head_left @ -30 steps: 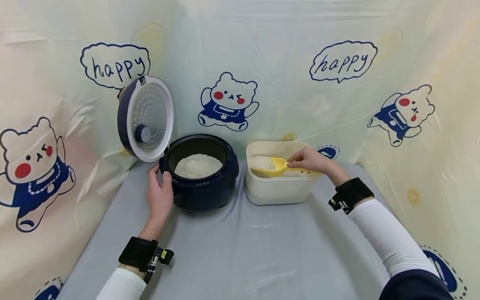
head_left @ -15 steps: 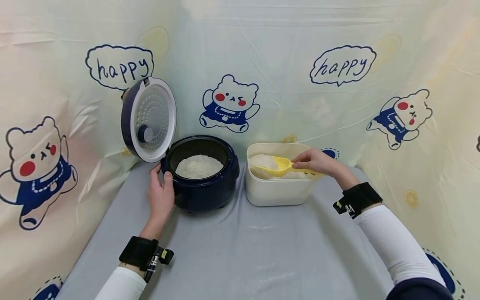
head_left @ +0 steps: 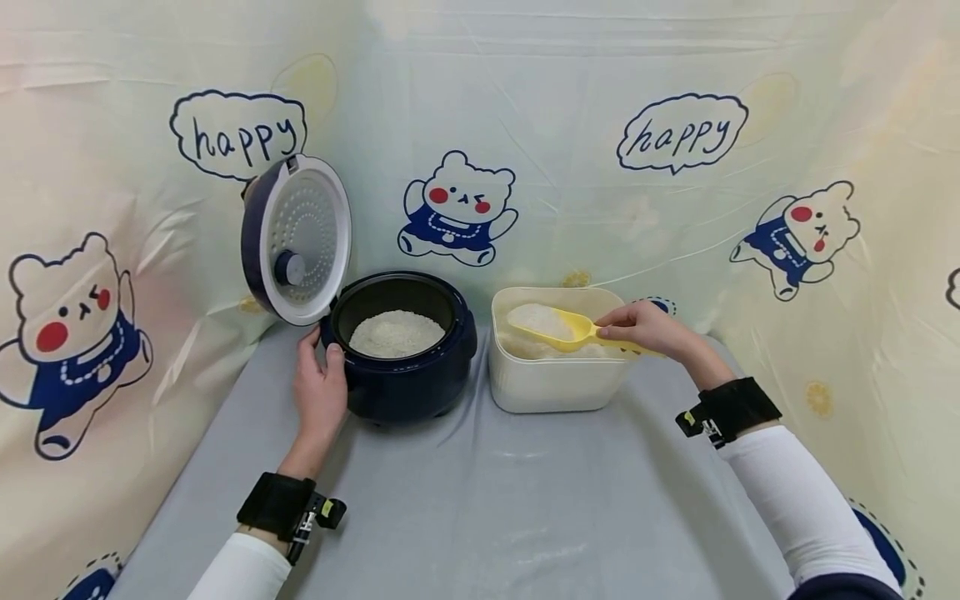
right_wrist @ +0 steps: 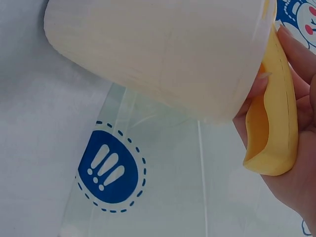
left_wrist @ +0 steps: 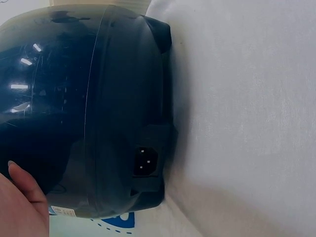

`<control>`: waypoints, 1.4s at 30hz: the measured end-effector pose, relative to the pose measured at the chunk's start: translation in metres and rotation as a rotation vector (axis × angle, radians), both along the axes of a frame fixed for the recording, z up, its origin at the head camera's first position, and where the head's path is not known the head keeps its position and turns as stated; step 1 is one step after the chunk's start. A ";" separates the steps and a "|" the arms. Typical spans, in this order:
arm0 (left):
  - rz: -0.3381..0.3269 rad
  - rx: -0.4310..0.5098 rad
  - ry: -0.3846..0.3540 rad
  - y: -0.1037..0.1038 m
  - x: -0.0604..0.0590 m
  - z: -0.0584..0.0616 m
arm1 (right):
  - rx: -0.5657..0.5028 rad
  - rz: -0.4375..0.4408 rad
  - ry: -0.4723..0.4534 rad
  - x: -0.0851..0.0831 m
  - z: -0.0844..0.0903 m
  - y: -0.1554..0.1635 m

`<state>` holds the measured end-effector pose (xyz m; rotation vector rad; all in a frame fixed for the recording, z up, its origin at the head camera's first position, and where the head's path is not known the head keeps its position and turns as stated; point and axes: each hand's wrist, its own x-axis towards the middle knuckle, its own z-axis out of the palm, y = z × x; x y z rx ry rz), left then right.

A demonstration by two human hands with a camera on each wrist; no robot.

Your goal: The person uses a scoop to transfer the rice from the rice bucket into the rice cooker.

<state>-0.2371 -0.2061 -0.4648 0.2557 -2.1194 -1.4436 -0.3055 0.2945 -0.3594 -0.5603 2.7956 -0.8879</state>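
In the head view, a yellow scoop (head_left: 558,327) loaded with white rice is held level above the cream rice container (head_left: 555,383) by the right hand (head_left: 647,328), whose fingers are curled round the handle. Just to the left stands a dark blue rice cooker (head_left: 405,379) with its lid (head_left: 296,239) raised upright at the back left; a bed of rice (head_left: 396,332) already lies in the inner pot. The cooker's left wall is gripped by the left hand (head_left: 319,388), thumb on the rim side and fingers wrapped behind. For a clean transfer, the scoop bowl is best kept level and carried low across the short gap between the two rims, and the cooker is best kept braced so that it is not nudged on the grey cloth (head_left: 480,500). In the left wrist view, the glossy side of the rice cooker (left_wrist: 89,108) fills the frame, its power socket (left_wrist: 146,161) facing the camera; only the edge of the left hand (left_wrist: 22,207) is seen, lying against the casing. In the right wrist view, the container wall (right_wrist: 158,54) is seen from outside, and the scoop handle (right_wrist: 274,123) is clasped between the fingers (right_wrist: 301,54) and palm of the right hand (right_wrist: 291,168), beside the container rim.
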 end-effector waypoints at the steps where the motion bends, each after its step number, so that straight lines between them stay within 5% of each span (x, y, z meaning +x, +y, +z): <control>1: 0.000 0.000 -0.002 0.000 0.000 0.000 | -0.003 -0.006 -0.002 0.001 0.000 0.000; 27: -0.011 -0.010 0.007 -0.001 0.000 -0.002 | -0.028 -0.026 -0.031 0.009 0.018 -0.002; 42: -0.003 -0.001 0.015 0.000 0.000 -0.001 | 0.010 0.049 0.017 -0.001 0.048 -0.044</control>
